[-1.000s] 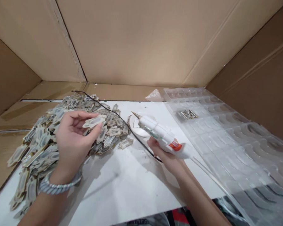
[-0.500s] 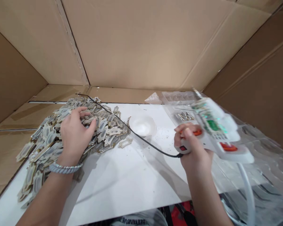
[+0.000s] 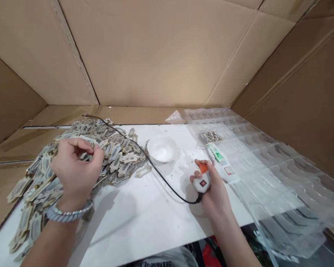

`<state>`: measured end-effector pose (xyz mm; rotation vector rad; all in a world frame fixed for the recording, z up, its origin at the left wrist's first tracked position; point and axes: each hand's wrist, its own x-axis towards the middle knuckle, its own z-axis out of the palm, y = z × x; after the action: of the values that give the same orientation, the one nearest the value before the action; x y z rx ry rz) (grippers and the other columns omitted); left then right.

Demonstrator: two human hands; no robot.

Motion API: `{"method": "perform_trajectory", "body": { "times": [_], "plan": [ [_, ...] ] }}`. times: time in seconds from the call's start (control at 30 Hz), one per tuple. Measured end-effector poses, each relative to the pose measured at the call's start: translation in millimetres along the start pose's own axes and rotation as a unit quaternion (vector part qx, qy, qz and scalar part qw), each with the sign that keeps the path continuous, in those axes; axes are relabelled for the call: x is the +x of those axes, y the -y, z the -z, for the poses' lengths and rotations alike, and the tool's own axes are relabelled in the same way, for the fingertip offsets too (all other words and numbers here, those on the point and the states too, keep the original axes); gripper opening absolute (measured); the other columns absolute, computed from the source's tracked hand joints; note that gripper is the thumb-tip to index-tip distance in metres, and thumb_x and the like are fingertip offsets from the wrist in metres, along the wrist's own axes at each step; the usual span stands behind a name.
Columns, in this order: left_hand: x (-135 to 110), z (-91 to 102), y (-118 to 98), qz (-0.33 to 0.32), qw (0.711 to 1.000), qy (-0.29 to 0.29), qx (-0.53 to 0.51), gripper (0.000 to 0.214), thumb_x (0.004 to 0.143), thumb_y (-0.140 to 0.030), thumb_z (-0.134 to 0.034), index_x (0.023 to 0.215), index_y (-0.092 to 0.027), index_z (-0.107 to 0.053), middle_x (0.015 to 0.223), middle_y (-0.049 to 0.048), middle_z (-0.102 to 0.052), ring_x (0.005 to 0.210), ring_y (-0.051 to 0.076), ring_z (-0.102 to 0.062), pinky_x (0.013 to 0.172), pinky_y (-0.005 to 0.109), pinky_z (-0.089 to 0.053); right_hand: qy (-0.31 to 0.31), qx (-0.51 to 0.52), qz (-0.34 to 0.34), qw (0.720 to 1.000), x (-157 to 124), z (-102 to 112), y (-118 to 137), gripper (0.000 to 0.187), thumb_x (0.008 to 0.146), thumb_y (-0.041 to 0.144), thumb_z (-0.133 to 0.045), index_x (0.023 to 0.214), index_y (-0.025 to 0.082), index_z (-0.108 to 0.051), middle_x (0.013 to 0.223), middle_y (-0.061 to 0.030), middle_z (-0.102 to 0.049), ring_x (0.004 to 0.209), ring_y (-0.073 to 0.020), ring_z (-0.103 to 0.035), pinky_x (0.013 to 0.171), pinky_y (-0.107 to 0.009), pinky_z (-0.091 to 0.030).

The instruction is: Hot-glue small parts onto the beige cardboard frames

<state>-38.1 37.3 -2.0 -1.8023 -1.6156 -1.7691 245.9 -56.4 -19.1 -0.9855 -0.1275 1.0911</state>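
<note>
My left hand [image 3: 75,167], with a bracelet [image 3: 69,213] at the wrist, is over a heap of flat metal frame-shaped pieces [image 3: 122,157] on the left. Its fingers are curled and the thumb meets the index finger; whatever is between them is hidden. My right hand [image 3: 211,189] is wrapped round the grip of a white hot glue gun [image 3: 203,183] with an orange trigger and a small red switch. The gun's body, with green print, points away from me. A black cord [image 3: 169,186] runs from its grip across the table to the heap.
A white bowl [image 3: 163,150] stands mid-table. On the right lie clear plastic trays [image 3: 267,163] with moulded compartments, and small metal pins [image 3: 211,136] rest on one. A small clear bag [image 3: 175,117] is at the back. Cardboard walls [image 3: 156,52] surround the white table [image 3: 156,222].
The glue gun has swung lower and left, its body now farther from me. My left hand's fingers have closed from a loose spread into a pinch. The view has shifted slightly.
</note>
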Motion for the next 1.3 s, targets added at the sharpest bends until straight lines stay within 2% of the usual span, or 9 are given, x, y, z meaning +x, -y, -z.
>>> {"method": "perform_trajectory", "body": {
  "times": [0.13, 0.33, 0.67, 0.8, 0.97, 1.03, 1.07, 1.1, 1.3],
  "plan": [
    [-6, -0.7, -10, -0.011, 0.999, 0.011, -0.028, 0.021, 0.070, -0.030, -0.074, 0.075, -0.018, -0.056, 0.068, -0.0019, -0.062, 0.063, 0.011, -0.061, 0.063, 0.024, -0.049, -0.035, 0.013, -0.091, 0.995, 12, -4, -2, 0.024, 0.072, 0.030, -0.081, 0.082, 0.021, -0.061, 0.083, 0.0080, -0.067, 0.046, -0.0015, -0.051, 0.042, -0.015, -0.049],
    [-10, 1.4, -18, 0.055, 0.997, 0.019, -0.050, 0.023, 0.069, -0.034, -0.080, 0.071, -0.016, -0.065, 0.069, 0.0003, -0.067, 0.063, 0.013, -0.063, 0.061, 0.025, -0.050, -0.054, -0.015, -0.155, 0.986, 30, -8, 3, 0.007, 0.084, 0.013, -0.069, 0.084, 0.016, -0.063, 0.072, 0.0027, -0.067, 0.048, -0.0039, -0.059, 0.045, -0.015, -0.054],
    [-11, 7.5, -36, 0.146, 0.989, 0.025, -0.013, 0.028, 0.066, -0.043, -0.080, 0.075, -0.019, -0.071, 0.063, -0.0006, -0.064, 0.056, 0.012, -0.053, 0.052, 0.026, -0.036, -0.021, -0.055, -0.147, 0.987, 11, 28, 22, 0.021, 0.069, 0.004, -0.077, 0.084, 0.017, -0.068, 0.081, -0.0016, -0.073, 0.070, -0.0113, -0.069, 0.065, -0.019, -0.061],
    [-10, 8.9, -41, 0.193, 0.981, 0.037, -0.004, 0.030, 0.064, -0.047, -0.080, 0.075, -0.021, -0.071, 0.063, -0.0009, -0.065, 0.056, 0.013, -0.055, 0.054, 0.028, -0.037, -0.049, -0.141, -0.139, 0.979, -4, 36, 42, 0.039, 0.057, 0.013, -0.087, 0.092, 0.021, -0.071, 0.108, -0.0056, -0.073, 0.097, -0.0171, -0.071, 0.075, -0.019, -0.059],
    [-9, 7.9, -41, 0.198, 0.978, 0.056, -0.041, 0.029, 0.063, -0.046, -0.080, 0.076, -0.023, -0.071, 0.067, -0.0009, -0.067, 0.061, 0.015, -0.061, 0.060, 0.030, -0.045, 0.048, -0.301, -0.015, 0.952, 11, 33, 80, 0.041, 0.057, 0.034, -0.087, 0.093, 0.023, -0.071, 0.114, -0.0064, -0.070, 0.106, -0.0228, -0.066, 0.085, -0.029, -0.056],
    [-9, 6.9, -39, 0.196, 0.976, 0.066, -0.064, 0.029, 0.062, -0.046, -0.080, 0.076, -0.022, -0.070, 0.067, -0.0013, -0.066, 0.061, 0.015, -0.060, 0.060, 0.029, -0.046, 0.072, -0.440, 0.110, 0.888, 37, 29, 99, 0.034, 0.070, 0.042, -0.075, 0.098, 0.025, -0.069, 0.120, -0.0058, -0.068, 0.105, -0.0232, -0.066, 0.083, -0.033, -0.056],
    [-9, 6.3, -38, 0.195, 0.975, 0.074, -0.075, 0.029, 0.063, -0.046, -0.079, 0.075, -0.022, -0.069, 0.066, -0.0016, -0.066, 0.061, 0.015, -0.060, 0.060, 0.028, -0.047, 0.073, -0.552, 0.171, 0.813, 53, 26, 108, 0.031, 0.079, 0.042, -0.065, 0.104, 0.024, -0.068, 0.120, -0.0068, -0.068, 0.105, -0.0226, -0.066, 0.082, -0.033, -0.055],
    [-8, 5.5, -36, 0.193, 0.974, 0.080, -0.084, 0.029, 0.063, -0.046, -0.079, 0.075, -0.022, -0.069, 0.066, -0.0019, -0.065, 0.060, 0.014, -0.060, 0.060, 0.027, -0.047, 0.058, -0.673, 0.208, 0.708, 70, 23, 116, 0.030, 0.085, 0.041, -0.056, 0.107, 0.024, -0.067, 0.117, -0.0061, -0.070, 0.100, -0.0211, -0.066, 0.082, -0.033, -0.054],
    [-8, 0.4, -22, 0.164, 0.980, 0.077, -0.081, 0.032, 0.065, -0.047, -0.076, 0.080, -0.019, -0.070, 0.067, -0.0013, -0.066, 0.060, 0.014, -0.061, 0.062, 0.027, -0.051, 0.003, -0.826, 0.176, 0.536, 162, 1, 137, 0.021, 0.090, 0.034, -0.064, 0.103, 0.019, -0.069, 0.116, -0.0079, -0.068, 0.104, -0.0238, -0.064, 0.092, -0.041, -0.050]
  ]
}}
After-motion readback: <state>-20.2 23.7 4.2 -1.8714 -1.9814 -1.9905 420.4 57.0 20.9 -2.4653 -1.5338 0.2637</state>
